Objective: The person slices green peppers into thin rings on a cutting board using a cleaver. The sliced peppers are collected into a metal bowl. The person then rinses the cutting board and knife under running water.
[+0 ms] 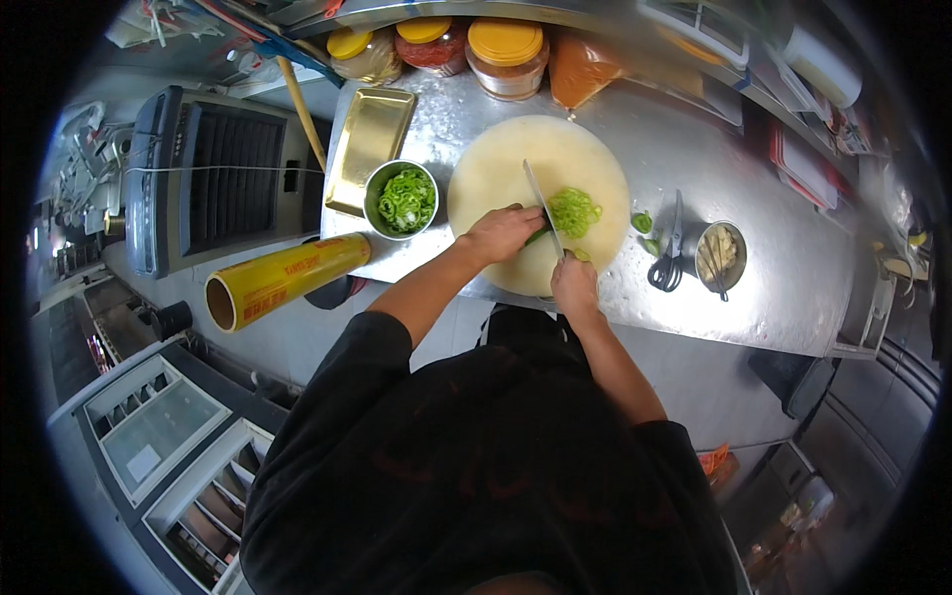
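Observation:
A round pale cutting board (488, 164) lies on the steel counter in front of me. On it my left hand (504, 235) presses down with bent fingers on a green pepper (536, 236), most of it hidden beneath them. My right hand (575, 286) is wrapped around the handle of a kitchen knife (536, 190), its blade pointing away from me beside my left fingertips. Just right of the blade sits a small heap of sliced green pepper (576, 211). More green slices (407, 201) fill a metal bowl (370, 211) left of the board.
Scissors (666, 270), green pepper ends (643, 222) and a bowl of pale chopped pieces (716, 260) stand right of the board. A gold tray (369, 139) and a yellow film roll (288, 281) lie left. Yellow-lidded jars (506, 59) line the back under a shelf.

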The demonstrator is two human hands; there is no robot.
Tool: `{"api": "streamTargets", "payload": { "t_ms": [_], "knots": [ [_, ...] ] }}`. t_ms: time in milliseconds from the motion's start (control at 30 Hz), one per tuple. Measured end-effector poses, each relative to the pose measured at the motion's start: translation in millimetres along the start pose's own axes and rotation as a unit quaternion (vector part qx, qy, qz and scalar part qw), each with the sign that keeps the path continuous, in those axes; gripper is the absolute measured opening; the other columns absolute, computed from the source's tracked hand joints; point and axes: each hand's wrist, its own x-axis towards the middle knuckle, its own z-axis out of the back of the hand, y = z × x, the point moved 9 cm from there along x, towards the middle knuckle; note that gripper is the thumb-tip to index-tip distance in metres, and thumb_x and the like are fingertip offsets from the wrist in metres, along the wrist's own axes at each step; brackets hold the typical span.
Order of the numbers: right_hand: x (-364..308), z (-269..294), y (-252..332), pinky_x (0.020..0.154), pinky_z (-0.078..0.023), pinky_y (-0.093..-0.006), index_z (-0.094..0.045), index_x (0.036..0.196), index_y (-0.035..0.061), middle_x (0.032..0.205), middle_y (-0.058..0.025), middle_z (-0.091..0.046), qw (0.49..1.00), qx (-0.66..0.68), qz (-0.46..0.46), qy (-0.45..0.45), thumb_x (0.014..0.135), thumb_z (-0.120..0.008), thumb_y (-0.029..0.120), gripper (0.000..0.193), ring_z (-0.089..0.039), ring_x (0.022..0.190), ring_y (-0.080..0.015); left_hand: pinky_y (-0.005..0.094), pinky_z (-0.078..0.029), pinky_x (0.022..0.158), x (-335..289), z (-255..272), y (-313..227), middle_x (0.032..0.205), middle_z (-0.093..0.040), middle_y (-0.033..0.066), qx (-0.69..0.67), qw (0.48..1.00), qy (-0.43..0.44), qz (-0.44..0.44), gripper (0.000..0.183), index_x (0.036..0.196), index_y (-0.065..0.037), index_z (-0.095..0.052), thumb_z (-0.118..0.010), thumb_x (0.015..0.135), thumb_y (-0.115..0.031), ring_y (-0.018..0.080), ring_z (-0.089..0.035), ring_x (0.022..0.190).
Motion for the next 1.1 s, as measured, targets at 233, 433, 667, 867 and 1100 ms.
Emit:
{"api": "streamTargets", "payload": {
  "t_ms": [233, 433, 667, 867, 1100],
  "knots": [
    [-33.4, 22.0, 5.2, 0.08, -0.056, -0.0603, -0.068, 0.105, -0.0028, 0.085, -0.0334, -0.07, 1.0, 0.006, 0.018, -0.012, 0.096, -0.059, 0.011, 0.019, -0.07, 0.082, -0.0522, 0.0417, -0.058, 0.098, -2.0, -3.1, 8.1, 0.13, -0.063, 0.0096, 0.0, 1.0, -0.003, 0.008, 0.039, 0.126, -0.004, -0.068, -0.063, 0.087, -0.003, 0.0321, -0.065, 0.117],
    [-28.4, 9.6, -3.2, 0.079, -0.056, -0.061, -0.069, 0.105, -0.0035, 0.084, -0.0339, -0.07, 1.0, -0.018, 0.007, 0.02, 0.096, -0.058, 0.011, 0.02, -0.069, 0.081, -0.053, 0.042, -0.058, 0.098, -6.5, -9.2, 12.1, 0.129, -0.063, 0.01, -0.005, 0.999, -0.037, 0.001, 0.04, 0.126, -0.004, -0.068, -0.066, 0.086, -0.004, 0.0319, -0.065, 0.117],
    [-5.9, -1.0, 5.0, 0.08, -0.055, -0.0612, -0.069, 0.106, -0.0041, 0.085, -0.0343, -0.069, 1.0, 0.015, 0.011, -0.005, 0.098, -0.058, 0.012, 0.021, -0.068, 0.081, -0.0542, 0.0417, -0.057, 0.1, -7.0, -0.8, 9.6, 0.129, -0.063, 0.0088, -0.017, 1.0, -0.013, 0.008, 0.045, 0.128, -0.004, -0.067, -0.071, 0.083, -0.005, 0.0328, -0.064, 0.117],
    [-49.5, 23.1, 0.8, 0.078, -0.055, -0.0619, -0.069, 0.105, -0.0043, 0.082, -0.0344, -0.069, 1.0, -0.002, 0.013, 0.019, 0.098, -0.057, 0.01, 0.021, -0.069, 0.082, -0.0545, 0.0413, -0.056, 0.104, -6.9, -13.4, 15.6, 0.132, -0.062, 0.0092, -0.008, 1.0, -0.014, 0.008, 0.052, 0.132, -0.006, -0.066, -0.078, 0.082, -0.011, 0.0337, -0.063, 0.121],
    [-5.9, -9.2, -7.1, 0.081, -0.054, -0.0619, -0.069, 0.11, -0.0046, 0.088, -0.0342, -0.069, 0.999, -0.017, -0.005, 0.029, 0.098, -0.058, 0.011, 0.022, -0.067, 0.085, -0.0551, 0.0413, -0.056, 0.101, -6.6, -1.4, 6.8, 0.131, -0.064, 0.0084, -0.014, 0.999, -0.035, -0.007, 0.042, 0.126, -0.006, -0.069, -0.068, 0.084, -0.006, 0.0334, -0.064, 0.116]
  ]
}}
